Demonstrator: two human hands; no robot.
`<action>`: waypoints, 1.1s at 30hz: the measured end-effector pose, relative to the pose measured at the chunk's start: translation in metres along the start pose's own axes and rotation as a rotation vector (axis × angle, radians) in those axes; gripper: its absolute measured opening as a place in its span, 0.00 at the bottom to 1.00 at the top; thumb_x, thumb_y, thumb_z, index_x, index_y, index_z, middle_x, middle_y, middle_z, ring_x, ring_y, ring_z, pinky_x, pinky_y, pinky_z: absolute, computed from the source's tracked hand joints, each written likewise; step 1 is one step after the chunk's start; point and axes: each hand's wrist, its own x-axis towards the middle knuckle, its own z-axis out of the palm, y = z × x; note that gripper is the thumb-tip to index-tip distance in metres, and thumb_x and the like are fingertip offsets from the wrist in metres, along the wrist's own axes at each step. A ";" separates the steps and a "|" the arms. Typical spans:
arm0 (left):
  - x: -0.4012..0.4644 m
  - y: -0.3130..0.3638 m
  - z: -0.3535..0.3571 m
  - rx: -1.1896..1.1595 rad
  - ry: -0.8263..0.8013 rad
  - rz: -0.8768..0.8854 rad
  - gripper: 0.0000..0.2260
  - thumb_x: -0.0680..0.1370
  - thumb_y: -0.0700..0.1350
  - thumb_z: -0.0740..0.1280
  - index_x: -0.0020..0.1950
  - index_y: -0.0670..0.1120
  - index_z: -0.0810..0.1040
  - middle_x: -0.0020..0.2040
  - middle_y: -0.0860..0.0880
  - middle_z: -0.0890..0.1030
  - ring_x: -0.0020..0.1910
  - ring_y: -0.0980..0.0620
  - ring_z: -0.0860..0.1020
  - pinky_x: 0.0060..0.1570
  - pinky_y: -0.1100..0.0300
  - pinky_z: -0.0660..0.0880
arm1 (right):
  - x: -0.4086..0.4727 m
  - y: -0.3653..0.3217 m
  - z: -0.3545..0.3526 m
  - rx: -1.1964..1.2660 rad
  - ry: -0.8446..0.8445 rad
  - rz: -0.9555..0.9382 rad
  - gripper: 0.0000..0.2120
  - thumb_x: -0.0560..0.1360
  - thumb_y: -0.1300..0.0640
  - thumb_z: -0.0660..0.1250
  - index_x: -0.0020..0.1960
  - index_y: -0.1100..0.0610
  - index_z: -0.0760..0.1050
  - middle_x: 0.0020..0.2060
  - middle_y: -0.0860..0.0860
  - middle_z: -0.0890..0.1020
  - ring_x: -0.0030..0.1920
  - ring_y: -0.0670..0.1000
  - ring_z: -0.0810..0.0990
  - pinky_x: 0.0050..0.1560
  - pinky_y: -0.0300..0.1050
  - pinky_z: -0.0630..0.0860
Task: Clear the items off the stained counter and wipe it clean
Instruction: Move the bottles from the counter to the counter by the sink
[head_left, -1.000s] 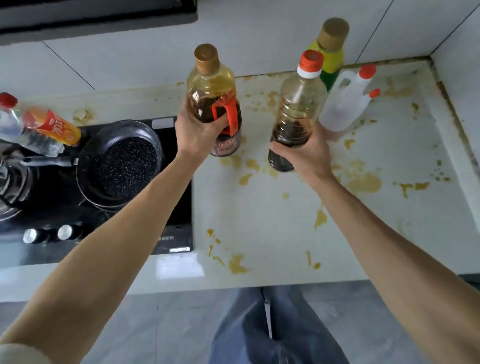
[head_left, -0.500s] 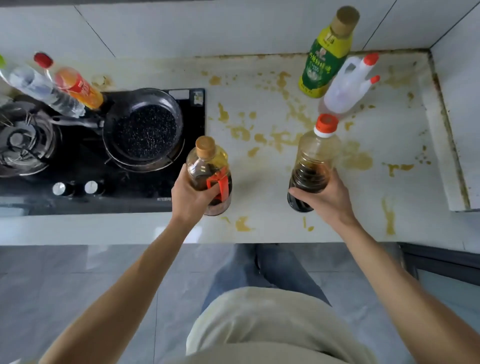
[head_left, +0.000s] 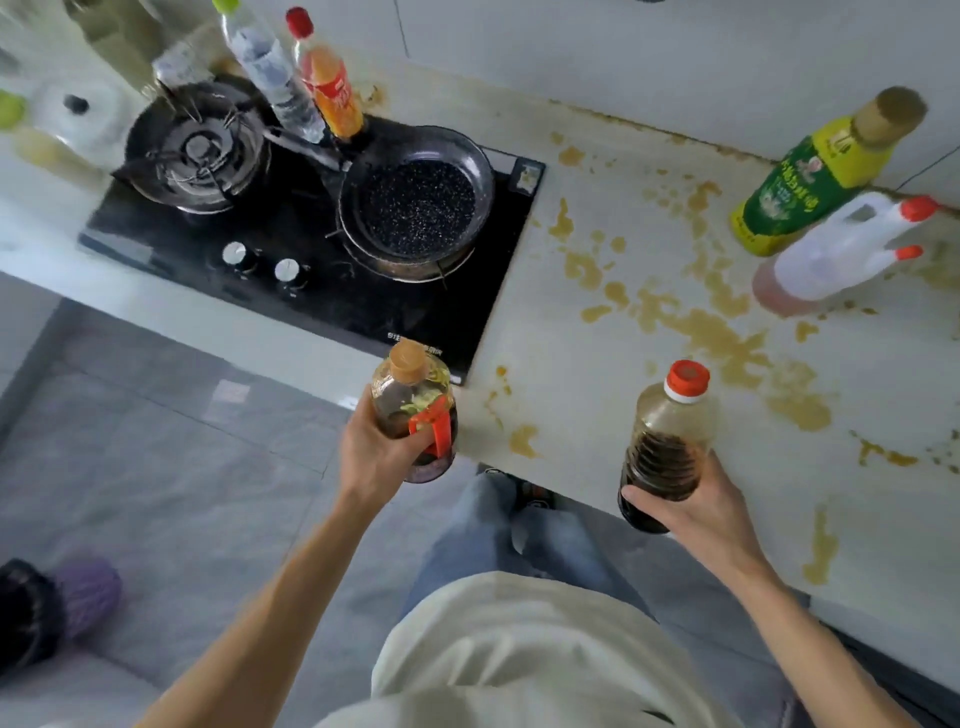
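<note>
- The left hand (head_left: 382, 457) is wrapped around a bottle with a tan cap (head_left: 415, 410). The bottle has a red handle and dark sauce inside.
- This bottle is up in the air at the near edge of the counter (head_left: 597, 364), just past the near right corner of the black stove (head_left: 322, 270).
- The right hand (head_left: 711, 512) is curled around the bottom part of a bottle with a red cap (head_left: 667, 441). It has dark sauce low down inside.
- This bottle is also held up, over the near edge of the counter, to the right of the first one. The two bottles are well apart.
- The counter is white with lots of yellow-brown stains (head_left: 717, 332) on it.
- At the far right, a green and yellow bottle (head_left: 815, 182) stands by the wall. A white jug (head_left: 836, 254) with red caps stands just beside it.
- A black pan (head_left: 415, 202) sits on the right burner of the stove.
- Behind the stove stand a clear bottle (head_left: 275, 78) and an orange bottle (head_left: 330, 83), side by side.
- On the floor at the near left is a purple thing (head_left: 85, 597). It is too blurry to tell what it is.
</note>
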 end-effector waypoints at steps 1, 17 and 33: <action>-0.009 -0.008 -0.005 0.003 0.033 -0.021 0.25 0.67 0.47 0.82 0.60 0.63 0.79 0.49 0.67 0.85 0.48 0.67 0.83 0.43 0.73 0.77 | 0.003 -0.003 0.001 -0.019 -0.024 -0.019 0.36 0.57 0.37 0.80 0.61 0.39 0.71 0.49 0.31 0.81 0.48 0.23 0.76 0.47 0.31 0.71; -0.212 -0.195 -0.081 -0.152 0.570 -0.540 0.29 0.69 0.41 0.82 0.67 0.54 0.78 0.57 0.52 0.85 0.56 0.49 0.83 0.57 0.50 0.80 | 0.013 -0.154 0.154 -0.315 -0.514 -0.483 0.39 0.60 0.41 0.83 0.67 0.42 0.72 0.53 0.36 0.82 0.50 0.33 0.79 0.47 0.28 0.72; -0.223 -0.301 -0.218 -0.378 0.813 -0.766 0.25 0.68 0.49 0.82 0.60 0.62 0.77 0.52 0.60 0.85 0.52 0.58 0.82 0.49 0.57 0.78 | -0.026 -0.233 0.340 -0.517 -0.587 -0.554 0.38 0.61 0.43 0.85 0.66 0.44 0.71 0.52 0.43 0.82 0.52 0.49 0.80 0.50 0.42 0.74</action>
